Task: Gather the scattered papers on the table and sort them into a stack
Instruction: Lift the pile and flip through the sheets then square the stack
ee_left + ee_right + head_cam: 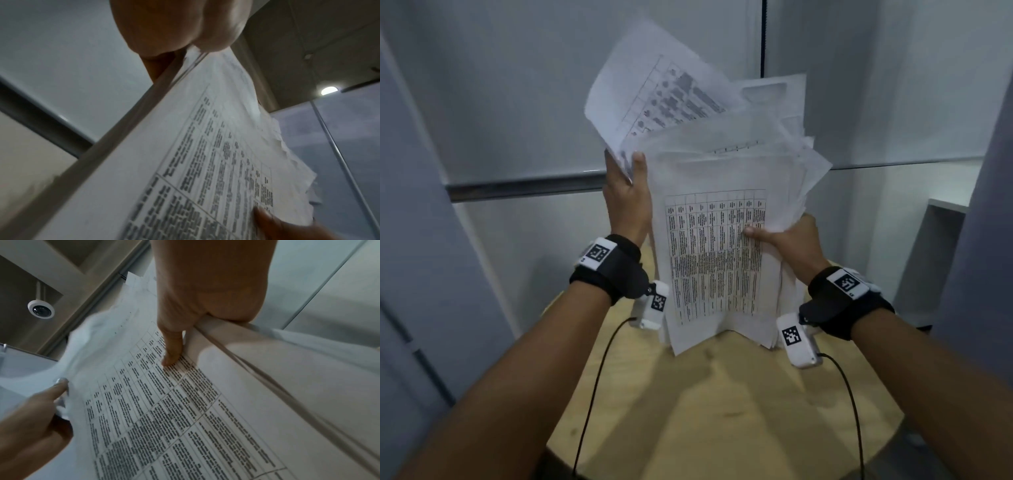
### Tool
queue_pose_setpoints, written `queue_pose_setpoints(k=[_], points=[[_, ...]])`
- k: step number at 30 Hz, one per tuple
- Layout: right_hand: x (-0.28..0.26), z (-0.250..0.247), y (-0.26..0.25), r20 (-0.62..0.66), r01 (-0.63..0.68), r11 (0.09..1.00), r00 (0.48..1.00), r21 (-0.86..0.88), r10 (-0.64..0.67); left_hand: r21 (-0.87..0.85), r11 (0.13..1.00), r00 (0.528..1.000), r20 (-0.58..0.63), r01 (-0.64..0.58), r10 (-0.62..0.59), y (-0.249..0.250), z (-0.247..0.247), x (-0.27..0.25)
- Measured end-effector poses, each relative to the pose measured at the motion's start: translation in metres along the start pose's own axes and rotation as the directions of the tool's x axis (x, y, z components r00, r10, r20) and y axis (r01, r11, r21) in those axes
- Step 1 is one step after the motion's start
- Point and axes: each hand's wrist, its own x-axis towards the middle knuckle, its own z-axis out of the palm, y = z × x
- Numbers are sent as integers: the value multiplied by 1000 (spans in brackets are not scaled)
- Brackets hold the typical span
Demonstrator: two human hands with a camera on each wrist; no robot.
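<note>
Pale wooden table (722,428) lies nearest, below my two forearms. Each forearm wears a black wristband (606,270) with a small white camera unit, and a thin black cable (592,394) trails toward the near edge.

Above the table's far edge I hold the papers (722,260) upright as one loose, uneven stack. The front sheet is printed with a dense grid of text. I cannot tell whether the stack's bottom edge touches the table.

My right grip (796,245) is closed around the stack's right edge, with the thumb flat on the printed front and the fingers curled behind. My left grip (625,202) pinches the left edge higher up, thumb in front and fingers behind. It also has hold of a single sheet (654,92) that bends up and away to the left, fanned out from the rest. The stack's top edges are ragged, with sheets sticking out at different heights.

Behind the papers stands a grey panelled wall (517,102) with a dark horizontal rail (524,188). The right wrist view shows a dome camera (41,309) on the ceiling.
</note>
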Motion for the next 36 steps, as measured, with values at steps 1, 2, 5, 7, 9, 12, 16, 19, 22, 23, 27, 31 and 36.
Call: queue_pose_setpoints(k=[1,2,5,7,9,12,16,19,22,23,27,31,36], points=[[-1,0,-1,3,7,1000,1000,4,-7,39,998,999,11,-46,45,3,1,2],[-1,0,-1,8,10,1000,1000,7,-10,65,994,996,29,-87,85,5,2,1],[0,-3,1,21,5,1000,1000,27,-6,79,980,983,47,-183,179,6,2,1],[2,-6,3,30,-1,999,1000,40,0,14,989,989,19,-145,145,5,0,6],[4,-8,4,48,0,999,999,49,-2,-101,995,1000,9,6,-5,7,-2,9],[4,-7,2,92,-5,999,996,45,1,-240,960,989,41,146,-140,8,-5,5],[4,-6,-2,115,-34,997,993,63,27,-200,961,955,266,191,-135,-22,-8,-14],[8,-5,-2,136,-48,998,990,50,40,-129,962,891,422,240,-166,-44,-11,-38],[13,-5,0,122,-58,998,991,32,54,-239,875,800,553,421,-233,-62,-17,-54],[14,-5,1,117,-66,997,991,29,62,-248,862,777,585,442,-230,-64,-19,-59],[15,-6,-2,120,-66,997,991,24,63,-91,936,808,539,339,-240,-73,-16,-66],[6,-2,-12,120,-14,998,993,68,6,-176,877,838,425,447,-342,-65,-5,-57],[11,2,-25,29,31,996,999,78,-33,-221,846,808,481,486,-339,-49,12,-43]])
